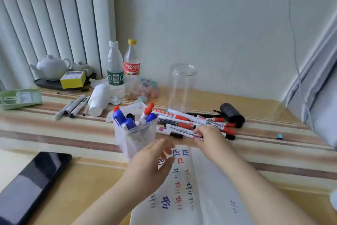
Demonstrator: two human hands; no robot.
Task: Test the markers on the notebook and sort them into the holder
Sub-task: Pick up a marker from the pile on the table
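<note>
A person's right hand (pixel 206 137) pinches a pink-capped marker (pixel 179 133) from the pile (pixel 197 120) at one o'clock of the clear holder (pixel 135 131) while the left hand (pixel 153 164) hovers open and empty above the scribbled notebook (pixel 209 188); uncapping and testing likely follow

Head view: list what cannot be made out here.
- Holder: lower front hidden by left hand.
- Marker under right hand: tip end covered by fingers.
- Notebook: bottom cut off by frame edge; scribbles blurred.
- Marker labels: too small to read.
</note>
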